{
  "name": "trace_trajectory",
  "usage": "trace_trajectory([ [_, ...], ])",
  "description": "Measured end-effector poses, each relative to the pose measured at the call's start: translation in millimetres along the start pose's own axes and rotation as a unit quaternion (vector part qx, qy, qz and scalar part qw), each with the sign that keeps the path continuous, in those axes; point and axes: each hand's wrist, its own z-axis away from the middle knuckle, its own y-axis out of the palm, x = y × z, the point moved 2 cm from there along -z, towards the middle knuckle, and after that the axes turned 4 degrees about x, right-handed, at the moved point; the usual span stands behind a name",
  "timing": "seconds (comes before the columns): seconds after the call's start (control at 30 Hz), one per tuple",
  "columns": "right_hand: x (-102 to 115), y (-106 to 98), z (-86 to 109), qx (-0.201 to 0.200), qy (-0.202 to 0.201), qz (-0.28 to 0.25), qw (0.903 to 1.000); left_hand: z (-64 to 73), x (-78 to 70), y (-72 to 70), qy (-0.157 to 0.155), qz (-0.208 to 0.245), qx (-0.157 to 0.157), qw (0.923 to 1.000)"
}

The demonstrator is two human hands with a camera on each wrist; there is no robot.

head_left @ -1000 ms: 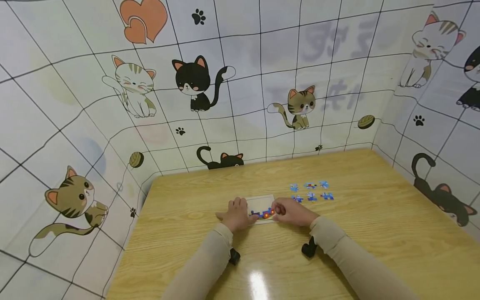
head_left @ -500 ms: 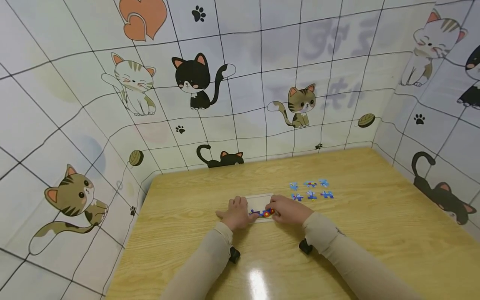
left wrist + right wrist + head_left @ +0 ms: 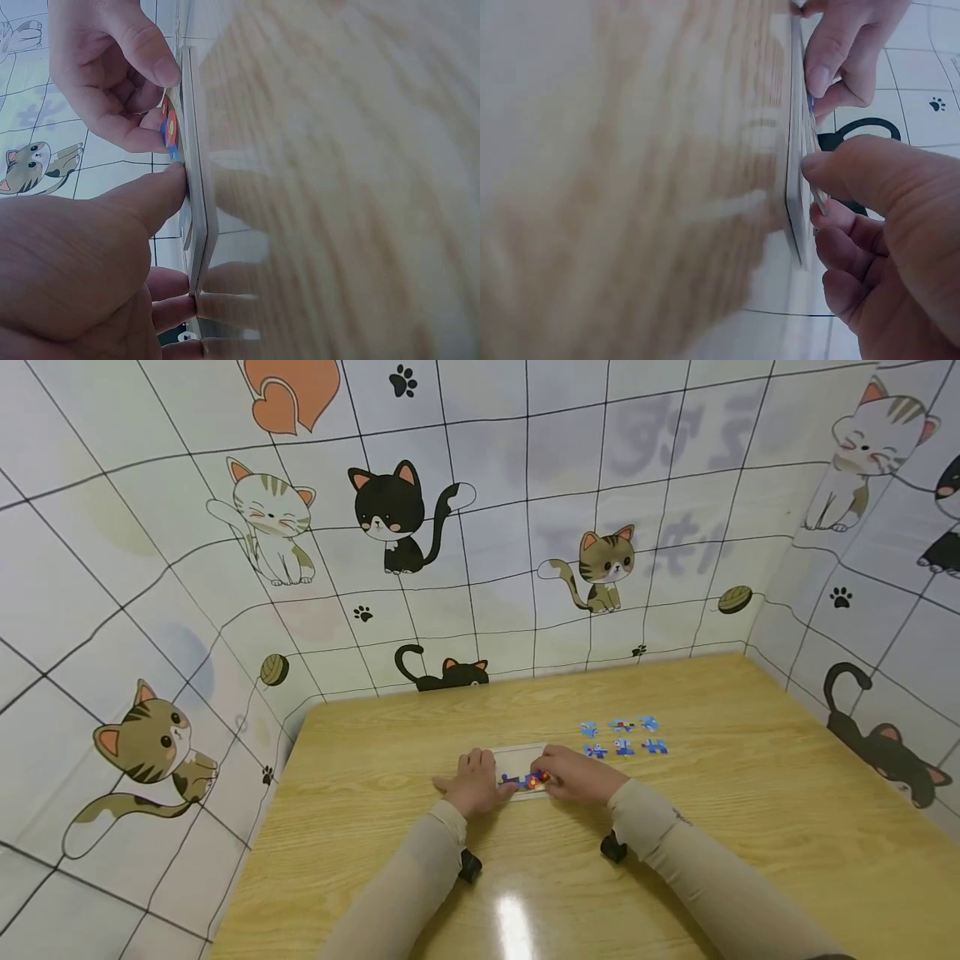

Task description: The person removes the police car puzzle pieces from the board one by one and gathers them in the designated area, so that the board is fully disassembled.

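Observation:
A pale puzzle board (image 3: 517, 758) with a raised rim lies on the table, joined jigsaw pieces (image 3: 512, 781) in blue and red along its near side. My left hand (image 3: 476, 783) rests at the board's left end, its thumb pressing on the pieces and its other fingers at the far rim. At the right end, my right hand (image 3: 579, 775) pinches a puzzle piece (image 3: 172, 129) with red, yellow and blue on it between thumb and forefinger. In the right wrist view that thin piece (image 3: 819, 196) tilts up from the board beneath it.
Several loose blue jigsaw pieces (image 3: 623, 747) lie in two rows on the table (image 3: 375, 743), beyond the right hand. Walls covered in a cat-print sheet (image 3: 495, 568) close off the table's back and sides.
My right hand has moved slightly left and turned inward over the board's right end, its fingers now lower at the pieces. The left hand stays where it was.

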Motion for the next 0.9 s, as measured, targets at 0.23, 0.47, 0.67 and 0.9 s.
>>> trace_trajectory([
  [0.23, -2.6, 1.0, 3.8, 0.011, 0.007, -0.041, 0.9991, -5.4, 3.4, 4.0, -0.002, 0.012, -0.002, 0.9999],
  [0.47, -5.2, 1.9, 5.0, 0.015, 0.006, -0.050, 0.9986, -7.2, 3.2, 6.1, -0.004, 0.003, -0.003, 1.0000],
  [0.67, -5.0, 1.6, 4.6, 0.010, 0.018, -0.041, 0.9990, -5.0, -2.0, 0.2, -0.015, -0.022, 0.009, 0.9996],
  [0.9, -0.7, 1.8, 3.1, 0.006, 0.018, -0.025, 0.9995, 6.1, -8.9, -9.3, -0.019, -0.032, 0.022, 0.9991],
])
